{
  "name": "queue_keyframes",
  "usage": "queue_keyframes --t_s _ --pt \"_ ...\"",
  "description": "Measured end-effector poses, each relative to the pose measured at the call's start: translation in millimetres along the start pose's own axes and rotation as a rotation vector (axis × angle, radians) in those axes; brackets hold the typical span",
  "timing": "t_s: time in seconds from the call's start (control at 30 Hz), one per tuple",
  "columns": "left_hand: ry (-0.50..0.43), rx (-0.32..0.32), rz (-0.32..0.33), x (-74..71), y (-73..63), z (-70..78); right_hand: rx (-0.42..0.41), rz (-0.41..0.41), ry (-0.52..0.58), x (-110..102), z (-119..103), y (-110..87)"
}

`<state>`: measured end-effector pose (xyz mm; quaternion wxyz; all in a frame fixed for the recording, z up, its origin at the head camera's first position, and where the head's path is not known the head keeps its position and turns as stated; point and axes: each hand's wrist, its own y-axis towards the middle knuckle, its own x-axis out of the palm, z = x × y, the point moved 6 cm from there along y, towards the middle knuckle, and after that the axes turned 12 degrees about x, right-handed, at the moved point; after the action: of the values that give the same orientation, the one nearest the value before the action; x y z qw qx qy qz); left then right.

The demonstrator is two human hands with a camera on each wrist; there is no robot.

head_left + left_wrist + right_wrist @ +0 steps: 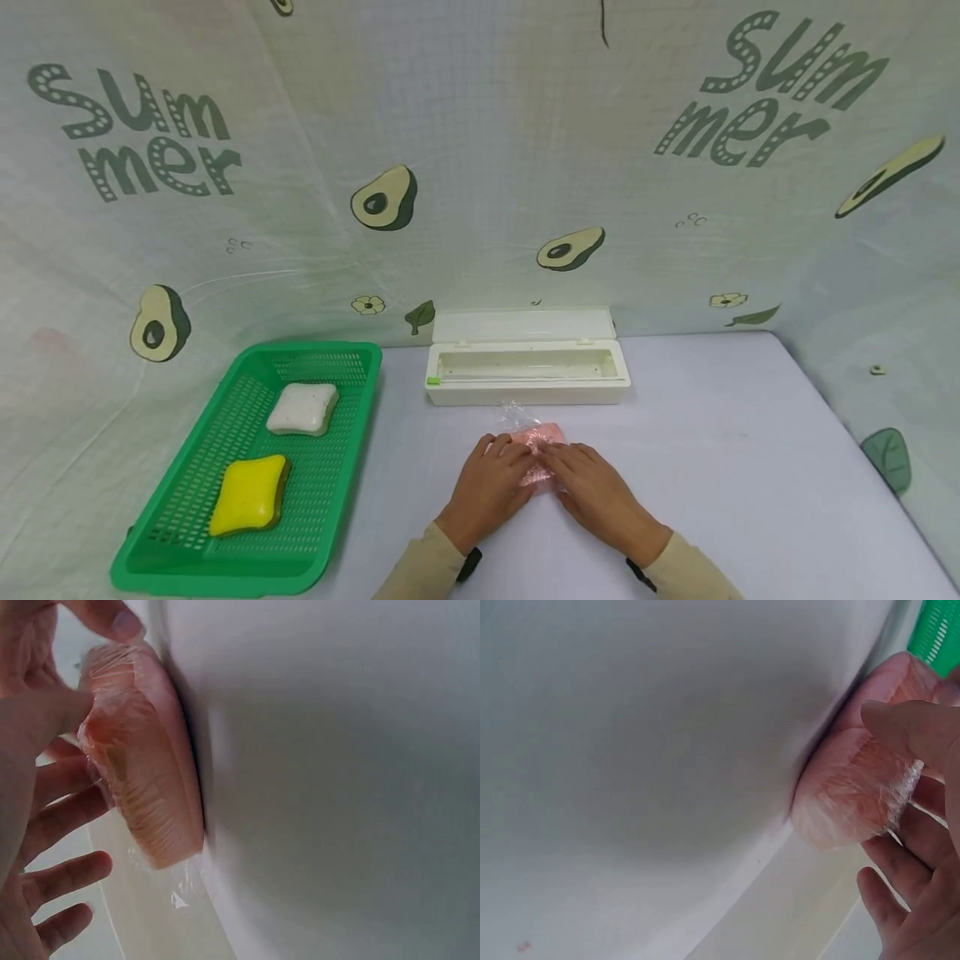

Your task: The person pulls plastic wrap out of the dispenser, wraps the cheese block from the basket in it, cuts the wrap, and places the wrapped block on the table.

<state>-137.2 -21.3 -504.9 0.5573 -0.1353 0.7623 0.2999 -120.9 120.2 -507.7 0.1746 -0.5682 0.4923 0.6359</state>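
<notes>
A pink sponge (542, 435) wrapped in clear cling film (515, 417) lies on the table in front of the white box. My left hand (491, 483) holds its left side; in the left wrist view the thumb is at the wrinkled film on the sponge (157, 802), two fingers lie behind it and the others are spread. From the other side my right hand (596, 496) holds it, thumb on the near face and fingers behind, as the right wrist view shows. Film gathers in creases between the hands. The hands partly hide the sponge in the head view.
A white cling film dispenser (528, 393) with its lid raised stands at the back, a green slider at its left end. To the left, a green basket (341, 500) holds a white sponge (302, 408) and a yellow sponge (250, 496). A printed cloth hangs behind.
</notes>
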Motion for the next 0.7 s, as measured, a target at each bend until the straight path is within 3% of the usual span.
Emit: queue_keyframes --t_s 0.23,0.47,0.7 --pt "0.018 0.016 -0.096 5.4 -3.9 -0.2 0.028 -0.03 -0.006 5.3 1.7 2.9" --pt "-0.087 0.046 -0.099 6.1 -9.7 -2.3 0.033 -0.142 0.047 3.0 -4.1 4.7" --pt "-0.132 0.048 -0.135 7.5 -9.5 -0.2 -0.034 -0.051 0.055 2.3 -4.7 1.9"
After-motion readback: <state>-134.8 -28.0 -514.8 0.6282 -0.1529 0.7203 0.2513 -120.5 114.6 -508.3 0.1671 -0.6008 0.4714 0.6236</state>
